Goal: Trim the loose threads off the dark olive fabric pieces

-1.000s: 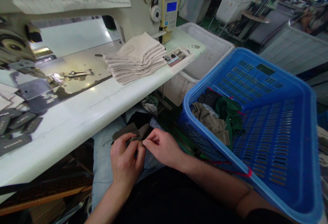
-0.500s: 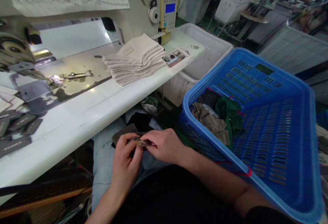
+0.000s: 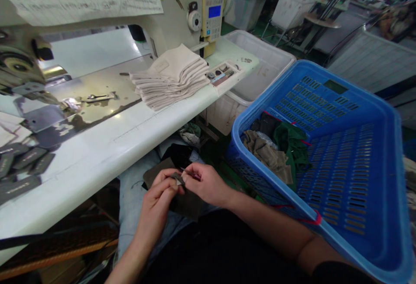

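Note:
A dark olive fabric piece (image 3: 186,206) lies over my lap, with a folded edge and a small light patch raised between my fingertips. My left hand (image 3: 159,195) is closed, pinching that fold between thumb and fingers. Close beside it, my right hand (image 3: 208,184) is closed around a thin dark purplish tool (image 3: 195,175). The tool's tip is at the fabric and too small to make out. Under the fabric, light blue denim (image 3: 130,206) covers my legs.
A sewing machine (image 3: 175,20) stands on a white table (image 3: 107,141). On it are a stack of beige fabric pieces (image 3: 172,76) and several dark labels (image 3: 29,158). To the right stands a blue basket (image 3: 351,167) with cloth inside; behind it is a white bin (image 3: 260,59).
My hands have turned the fabric, so more of it hangs below my fingers. The right hand has shifted slightly, and the thin tool shows more clearly above its fingers.

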The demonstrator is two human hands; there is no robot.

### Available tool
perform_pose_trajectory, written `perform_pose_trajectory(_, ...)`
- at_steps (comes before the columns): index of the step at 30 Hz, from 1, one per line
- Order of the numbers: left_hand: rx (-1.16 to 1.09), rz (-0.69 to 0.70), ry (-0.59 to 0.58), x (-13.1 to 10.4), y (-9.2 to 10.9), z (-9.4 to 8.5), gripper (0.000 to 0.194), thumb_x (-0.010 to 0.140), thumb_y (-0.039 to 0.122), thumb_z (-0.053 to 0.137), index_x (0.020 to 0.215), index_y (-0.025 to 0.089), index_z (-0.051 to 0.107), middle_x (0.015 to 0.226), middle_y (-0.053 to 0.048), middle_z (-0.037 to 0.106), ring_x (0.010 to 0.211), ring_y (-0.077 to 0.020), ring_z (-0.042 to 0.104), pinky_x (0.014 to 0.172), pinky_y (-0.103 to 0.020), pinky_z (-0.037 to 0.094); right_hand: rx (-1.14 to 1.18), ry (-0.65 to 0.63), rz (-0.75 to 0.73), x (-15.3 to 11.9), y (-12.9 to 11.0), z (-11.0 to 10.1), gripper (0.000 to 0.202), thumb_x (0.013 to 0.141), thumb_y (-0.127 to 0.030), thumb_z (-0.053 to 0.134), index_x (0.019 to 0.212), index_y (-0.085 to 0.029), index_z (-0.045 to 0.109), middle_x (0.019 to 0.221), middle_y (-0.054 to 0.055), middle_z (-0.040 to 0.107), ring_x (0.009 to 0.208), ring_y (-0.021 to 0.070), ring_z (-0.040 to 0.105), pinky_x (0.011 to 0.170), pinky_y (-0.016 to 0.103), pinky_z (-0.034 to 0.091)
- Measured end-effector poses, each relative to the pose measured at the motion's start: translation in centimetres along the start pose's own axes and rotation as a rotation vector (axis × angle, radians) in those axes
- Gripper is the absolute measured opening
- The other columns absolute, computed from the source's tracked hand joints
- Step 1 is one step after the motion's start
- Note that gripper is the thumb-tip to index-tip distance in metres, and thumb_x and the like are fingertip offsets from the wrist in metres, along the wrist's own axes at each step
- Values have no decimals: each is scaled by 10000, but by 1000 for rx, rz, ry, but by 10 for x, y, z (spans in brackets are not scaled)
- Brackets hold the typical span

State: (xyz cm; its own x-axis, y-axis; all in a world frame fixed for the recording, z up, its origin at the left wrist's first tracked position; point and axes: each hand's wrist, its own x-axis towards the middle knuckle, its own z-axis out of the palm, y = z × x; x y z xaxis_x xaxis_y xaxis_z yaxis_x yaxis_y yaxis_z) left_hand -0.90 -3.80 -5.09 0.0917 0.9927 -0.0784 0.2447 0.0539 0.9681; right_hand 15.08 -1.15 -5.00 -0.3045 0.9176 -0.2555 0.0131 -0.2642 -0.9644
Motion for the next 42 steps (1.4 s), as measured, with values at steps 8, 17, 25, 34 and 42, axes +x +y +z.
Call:
perform_pose_trajectory(8,41,-49,-110,7,7,-14,320,857,372,556,605,214,675,989,-63,657,991,-231,603,871,-293,472,-188,19,-109,-7,2,1,95,859,-279,602,852,-187,621,750,-16,610,663,125,541,629,245,408)
perform_pose_trajectory(17,-52,-49,-105,7,7,-6,307,865,323,531,601,208,637,992,-62,660,936,-223,610,816,-309,477,61,62,41,-7,-2,7,88,814,-282,573,798,-198,556,647,-55,503,556,101,436,545,235,338)
perform_pose_trajectory(25,240,53,54,6,6,-3,299,862,366,526,628,225,647,835,-36,620,814,-205,589,718,-308,467,93,64,19,-2,1,3,262,838,-383,643,987,-188,552,692,-62,514,616,114,488,605,248,381)
perform_pose_trajectory(34,334,130,90,4,14,-2,301,892,352,510,648,219,627,864,-35,606,838,-198,591,725,-297,483,-239,-6,-31,-15,-7,-1,136,960,-348,525,907,-223,509,670,-48,531,615,133,516,595,255,384)
perform_pose_trajectory(42,368,163,53,4,16,0,300,891,329,503,639,224,627,848,-35,597,818,-199,587,732,-305,492,-46,-55,5,-10,-4,-1,145,937,-311,529,845,-219,465,610,-66,507,566,116,500,565,242,382)
